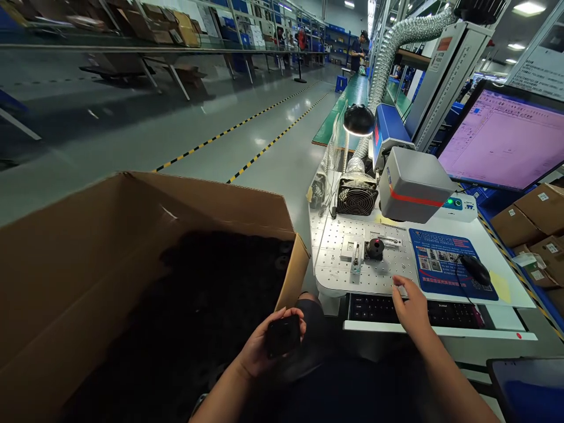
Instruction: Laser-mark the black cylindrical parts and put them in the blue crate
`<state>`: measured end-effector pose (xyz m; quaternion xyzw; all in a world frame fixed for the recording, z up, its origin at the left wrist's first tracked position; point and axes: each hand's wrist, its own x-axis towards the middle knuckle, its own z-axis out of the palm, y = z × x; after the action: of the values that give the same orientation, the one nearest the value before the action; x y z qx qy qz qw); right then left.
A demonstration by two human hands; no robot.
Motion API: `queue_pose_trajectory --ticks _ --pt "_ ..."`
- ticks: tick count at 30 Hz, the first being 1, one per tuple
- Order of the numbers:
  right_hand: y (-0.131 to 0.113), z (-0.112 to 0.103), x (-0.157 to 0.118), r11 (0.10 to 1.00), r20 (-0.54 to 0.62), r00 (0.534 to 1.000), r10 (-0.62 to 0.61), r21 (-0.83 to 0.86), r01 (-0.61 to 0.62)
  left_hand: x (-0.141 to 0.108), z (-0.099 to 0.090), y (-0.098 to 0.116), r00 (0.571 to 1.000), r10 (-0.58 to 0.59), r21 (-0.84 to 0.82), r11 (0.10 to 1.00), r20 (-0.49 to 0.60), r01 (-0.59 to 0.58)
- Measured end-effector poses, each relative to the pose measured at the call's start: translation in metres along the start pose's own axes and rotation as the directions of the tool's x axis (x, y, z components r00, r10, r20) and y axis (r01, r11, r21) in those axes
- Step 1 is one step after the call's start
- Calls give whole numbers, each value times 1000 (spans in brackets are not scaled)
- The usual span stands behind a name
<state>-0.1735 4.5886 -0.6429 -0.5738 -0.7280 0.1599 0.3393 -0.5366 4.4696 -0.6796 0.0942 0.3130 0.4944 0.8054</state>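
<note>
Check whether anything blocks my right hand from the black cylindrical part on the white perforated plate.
Nothing visible stands between your right hand and the black cylindrical part. The slotted silver metal brackets, one at its left and one behind it to the right, lie off that line.

The left hand (258,349) is turned palm up and cupped, its thumb (272,317) along the outer side and its fingers (302,324) curled up opposite, in a closed hold. Behind those fingers the left wrist (242,367) leads into a forearm (220,395) slanting down and outward. The right hand (413,308) is raised, well apart from the left fingers and a little farther forward, empty, with index finger and thumb loosely bent and a gap between them. Below its fingers, the right forearm (456,373) slants down and outward.
</note>
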Motion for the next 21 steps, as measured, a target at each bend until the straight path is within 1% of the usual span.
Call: queue_pose_trajectory --ticks 4,9,13,15,18,21 --pt "-13 13 40 1000 -25 1000 12 19 -12 -1 2 1 999 -22 8 1000 -37 23" --pt "-25 38 76 995 7 995 101 -11 -101 -4 2 3 997 -14 23 1000 -74 16" --pt "-34 53 95 991 3 992 124 -49 -124 -6 -4 3 995 -3 12 1000 -95 4" --pt "-37 59 102 987 4 989 146 -75 -145 -7 -5 4 994 -17 2 1000 -106 17" --pt "-44 64 111 977 -2 983 182 -108 -181 -9 -3 5 989 -40 14 999 -139 43" --pt "-53 64 116 971 -9 977 215 -108 -214 -8 4 6 977 -40 84 995 -211 58"
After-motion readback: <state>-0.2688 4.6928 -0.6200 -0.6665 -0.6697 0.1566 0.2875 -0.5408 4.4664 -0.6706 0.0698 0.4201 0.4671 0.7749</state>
